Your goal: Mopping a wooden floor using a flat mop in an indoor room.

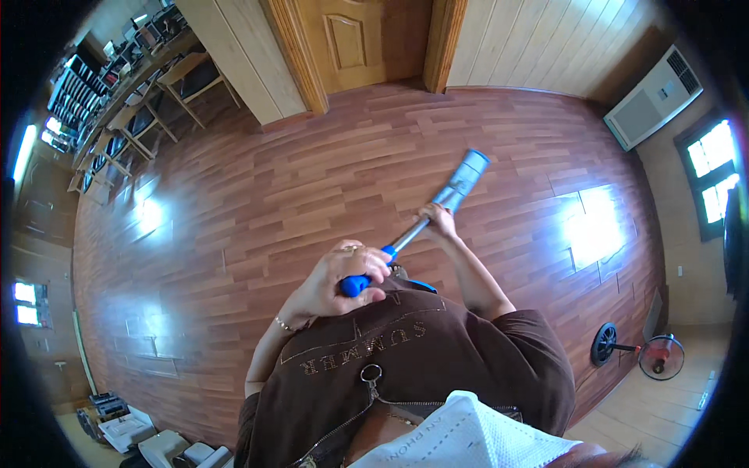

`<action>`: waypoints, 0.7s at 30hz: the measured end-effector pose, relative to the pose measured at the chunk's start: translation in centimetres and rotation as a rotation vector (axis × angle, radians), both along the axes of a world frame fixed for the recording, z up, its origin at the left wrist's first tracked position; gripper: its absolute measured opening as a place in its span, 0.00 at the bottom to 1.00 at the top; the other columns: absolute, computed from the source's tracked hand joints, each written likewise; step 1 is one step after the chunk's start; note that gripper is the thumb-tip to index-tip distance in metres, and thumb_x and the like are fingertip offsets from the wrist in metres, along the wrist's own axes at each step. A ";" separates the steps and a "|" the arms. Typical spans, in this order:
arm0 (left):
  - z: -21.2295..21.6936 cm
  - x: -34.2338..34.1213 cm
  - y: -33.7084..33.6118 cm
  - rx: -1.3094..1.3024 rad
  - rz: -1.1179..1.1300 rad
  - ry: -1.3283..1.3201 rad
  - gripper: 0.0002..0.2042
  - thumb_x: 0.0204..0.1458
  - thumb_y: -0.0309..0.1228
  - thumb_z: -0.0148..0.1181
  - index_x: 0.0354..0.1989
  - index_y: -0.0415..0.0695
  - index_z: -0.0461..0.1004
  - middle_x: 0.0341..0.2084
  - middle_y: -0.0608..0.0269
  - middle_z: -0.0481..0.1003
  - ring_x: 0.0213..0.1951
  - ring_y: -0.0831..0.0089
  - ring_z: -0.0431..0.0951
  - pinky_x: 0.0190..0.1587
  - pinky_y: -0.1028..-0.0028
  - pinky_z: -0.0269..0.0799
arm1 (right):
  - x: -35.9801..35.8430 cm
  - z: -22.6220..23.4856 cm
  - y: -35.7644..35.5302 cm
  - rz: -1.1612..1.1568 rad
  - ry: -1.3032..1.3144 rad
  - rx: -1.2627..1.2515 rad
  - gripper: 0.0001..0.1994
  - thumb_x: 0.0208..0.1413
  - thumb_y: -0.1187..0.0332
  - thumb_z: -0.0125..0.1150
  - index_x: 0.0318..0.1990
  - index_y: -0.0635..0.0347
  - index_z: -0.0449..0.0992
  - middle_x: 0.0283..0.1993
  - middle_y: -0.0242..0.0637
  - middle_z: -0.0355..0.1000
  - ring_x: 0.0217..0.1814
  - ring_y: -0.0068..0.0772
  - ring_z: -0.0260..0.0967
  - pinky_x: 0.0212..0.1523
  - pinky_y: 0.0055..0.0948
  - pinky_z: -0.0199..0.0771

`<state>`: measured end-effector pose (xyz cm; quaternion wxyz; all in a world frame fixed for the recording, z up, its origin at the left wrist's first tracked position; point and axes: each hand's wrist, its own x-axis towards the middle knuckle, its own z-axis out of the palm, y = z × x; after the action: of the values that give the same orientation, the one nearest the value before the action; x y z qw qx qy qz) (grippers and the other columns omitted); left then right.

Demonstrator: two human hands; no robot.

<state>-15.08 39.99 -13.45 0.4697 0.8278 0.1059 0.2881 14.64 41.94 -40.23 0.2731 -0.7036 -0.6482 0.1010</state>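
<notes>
I hold a long mop (437, 210) with a metal pole, a blue grip at its near end and a grey flat head (466, 178) resting on the reddish wooden floor (257, 195) ahead of me. My left hand (343, 277) is closed around the blue grip close to my chest. My right hand (438, 220) grips the pole farther down, just above the grey head. The pole slants away from me toward the upper right.
A wooden door (355, 39) in a pale panelled wall stands straight ahead. Chairs and a long table (156, 86) line the far left. A standing fan (647, 355) lies at the right, an air conditioner (654, 97) at the upper right. White devices (148, 441) sit at lower left.
</notes>
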 end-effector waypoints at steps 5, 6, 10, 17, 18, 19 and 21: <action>-2.5 4.2 1.9 -0.239 -0.114 -0.062 0.08 0.44 0.24 0.66 0.29 0.42 0.72 0.33 0.60 0.77 0.47 0.59 0.76 0.50 0.61 0.68 | 6.1 -2.2 -4.2 -0.146 0.021 -0.055 0.07 0.34 0.69 0.60 0.25 0.45 0.75 0.32 0.29 0.72 0.45 0.41 0.68 0.39 0.45 0.64; -2.9 4.8 2.1 -0.285 -0.140 -0.047 0.07 0.44 0.23 0.65 0.29 0.42 0.72 0.33 0.60 0.77 0.48 0.59 0.75 0.51 0.61 0.68 | 6.8 -2.3 -5.5 -0.205 0.015 -0.136 0.08 0.36 0.69 0.59 0.28 0.44 0.76 0.34 0.29 0.73 0.46 0.41 0.68 0.42 0.46 0.64; -3.2 6.0 2.6 -0.454 -0.190 -0.023 0.05 0.46 0.21 0.64 0.26 0.41 0.72 0.33 0.61 0.76 0.50 0.62 0.73 0.52 0.62 0.68 | 8.3 -3.9 -8.9 -0.247 -0.040 -0.145 0.05 0.35 0.66 0.60 0.24 0.50 0.73 0.33 0.35 0.72 0.42 0.45 0.68 0.44 0.45 0.63; -1.2 4.9 2.7 -0.537 -0.057 -0.004 0.06 0.45 0.22 0.65 0.24 0.41 0.72 0.30 0.63 0.76 0.47 0.65 0.75 0.51 0.64 0.69 | 6.0 -2.0 -8.7 -0.198 0.007 -0.119 0.04 0.36 0.66 0.59 0.20 0.52 0.72 0.29 0.37 0.72 0.41 0.44 0.69 0.42 0.44 0.63; -0.6 4.6 2.6 -0.519 -0.042 -0.008 0.06 0.45 0.21 0.65 0.24 0.41 0.72 0.29 0.63 0.76 0.46 0.66 0.75 0.51 0.64 0.69 | 6.0 -2.2 -8.4 -0.184 0.011 -0.119 0.04 0.36 0.66 0.59 0.20 0.52 0.72 0.29 0.37 0.72 0.41 0.44 0.69 0.42 0.44 0.63; -0.1 4.3 2.4 -0.502 -0.027 -0.012 0.07 0.45 0.21 0.65 0.23 0.41 0.71 0.29 0.63 0.76 0.45 0.66 0.76 0.50 0.64 0.69 | 6.1 -2.2 -7.9 -0.137 0.055 -0.106 0.04 0.36 0.66 0.59 0.20 0.53 0.72 0.28 0.37 0.72 0.41 0.45 0.69 0.42 0.44 0.63; 0.6 3.5 2.2 -0.390 -0.006 -0.071 0.08 0.44 0.20 0.65 0.22 0.40 0.70 0.27 0.64 0.76 0.43 0.66 0.76 0.50 0.65 0.70 | 5.5 -1.5 -6.1 -0.040 0.094 -0.150 0.05 0.36 0.66 0.60 0.21 0.53 0.72 0.29 0.37 0.72 0.40 0.45 0.69 0.42 0.44 0.62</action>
<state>-11.55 42.16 -12.86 0.6256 0.7106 0.1405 0.2897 20.13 35.88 -41.68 0.2516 -0.7294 -0.6110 0.1767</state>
